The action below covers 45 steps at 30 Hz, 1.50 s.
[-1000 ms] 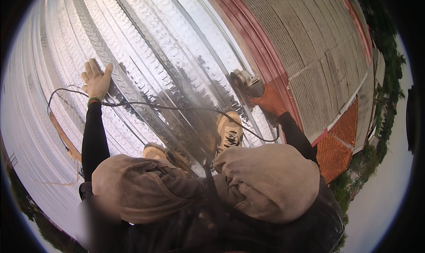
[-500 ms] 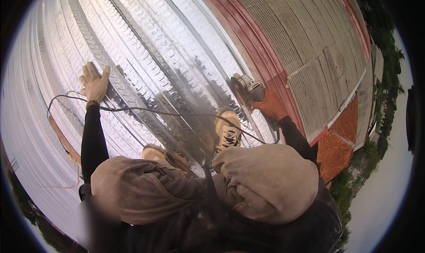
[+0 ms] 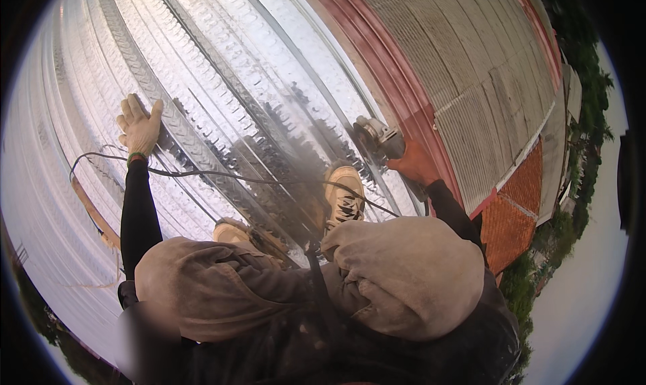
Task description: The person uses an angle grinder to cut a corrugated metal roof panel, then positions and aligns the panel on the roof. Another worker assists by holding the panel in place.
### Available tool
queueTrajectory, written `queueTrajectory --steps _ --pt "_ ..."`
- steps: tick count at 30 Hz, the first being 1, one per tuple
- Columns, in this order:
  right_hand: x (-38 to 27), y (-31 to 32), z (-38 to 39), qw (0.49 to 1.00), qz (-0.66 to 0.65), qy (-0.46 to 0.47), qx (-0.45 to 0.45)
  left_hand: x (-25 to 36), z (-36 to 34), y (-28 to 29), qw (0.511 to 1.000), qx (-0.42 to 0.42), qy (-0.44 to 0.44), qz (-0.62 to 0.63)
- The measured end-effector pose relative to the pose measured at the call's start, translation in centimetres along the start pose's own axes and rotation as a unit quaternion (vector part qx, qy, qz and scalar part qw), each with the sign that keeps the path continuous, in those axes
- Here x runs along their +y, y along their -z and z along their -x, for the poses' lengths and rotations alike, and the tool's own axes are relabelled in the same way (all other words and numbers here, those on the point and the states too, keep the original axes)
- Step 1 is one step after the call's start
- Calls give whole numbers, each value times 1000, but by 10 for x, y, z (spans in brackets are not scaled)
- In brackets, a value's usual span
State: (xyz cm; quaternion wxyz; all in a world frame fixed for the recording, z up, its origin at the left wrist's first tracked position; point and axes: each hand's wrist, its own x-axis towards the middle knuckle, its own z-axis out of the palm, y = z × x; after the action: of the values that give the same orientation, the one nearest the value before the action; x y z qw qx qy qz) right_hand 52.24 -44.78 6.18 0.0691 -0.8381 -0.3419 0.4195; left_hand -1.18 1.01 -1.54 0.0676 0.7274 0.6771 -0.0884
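Angle grinder, compact, silver-grey metal head and dark body [image 3: 391, 143], is held low at the right side of the silver ribbed metal roofing [image 3: 222, 42], near the red metal edge strip [image 3: 402, 82]. Its body is gripped by the right hand in an orange-red glove [image 3: 416, 161], fingers wrapped round it. Dark round disc [image 3: 363, 137] sits at the head's left; whether its rim touches metal can't be told, too small and blurred. Left hand in a cream glove [image 3: 141, 126] is laid flat on the roofing, well apart from the grinder, fingers spread, nothing grasped. Black flexible power cable [image 3: 235, 178] is draped past the left wrist and across the tan lace-up right shoe [image 3: 344, 196]. Grinder should be treated as rigid, fairly dense, probably head-heavy; a kick is to be expected if the disc binds. Best held round the body, well behind the disc, which is likely brittle and not to be touched. Roofing is probably thin, springy and slick, edges sharp; best braced with a flat palm.
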Motion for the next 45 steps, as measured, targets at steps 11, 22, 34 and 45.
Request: queueTrajectory --steps 11,22,34,45 --pt "-3 2 8 1000 0 -26 -13 0 1 1 1000 -4 -4 15" --pt "-8 7 8 1000 -11 -15 -9 4 -3 -5 1000 -4 -11 16" --pt "-5 2 0 1000 -21 9 -3 -5 -2 -4 1000 -1 -2 8" --pt "-4 3 3 1000 10 -7 -10 -6 2 1 1000 -8 3 6"
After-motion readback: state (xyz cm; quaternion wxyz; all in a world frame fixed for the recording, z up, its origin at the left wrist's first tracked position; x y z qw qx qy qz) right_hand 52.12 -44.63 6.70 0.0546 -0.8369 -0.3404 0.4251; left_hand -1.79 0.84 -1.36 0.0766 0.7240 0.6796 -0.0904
